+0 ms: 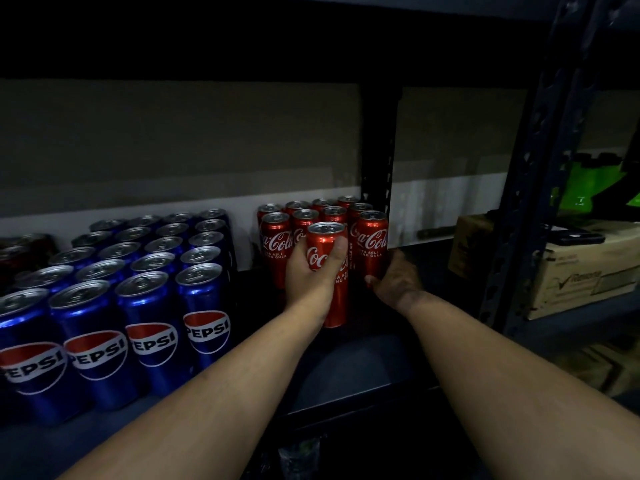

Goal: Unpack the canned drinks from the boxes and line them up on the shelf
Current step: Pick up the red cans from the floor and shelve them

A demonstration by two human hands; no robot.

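A slim red aluminium cola can point(327, 268), clasped by the left hand point(309, 277), is probably best being lowered upright beside the red cans point(372, 247) the right hand point(396, 280) is steadying, its grip unclear.

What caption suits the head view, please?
Left hand places a Coca-Cola can beside shelved Pepsi cans.

You hold a slim red Coca-Cola can point(327, 268) upright in your left hand point(311, 275), in front of the upright red Coca-Cola cans point(311, 220) grouped on the dark metal shelf point(363, 358). Blue Pepsi cans point(138, 271) stand in rows to their left.
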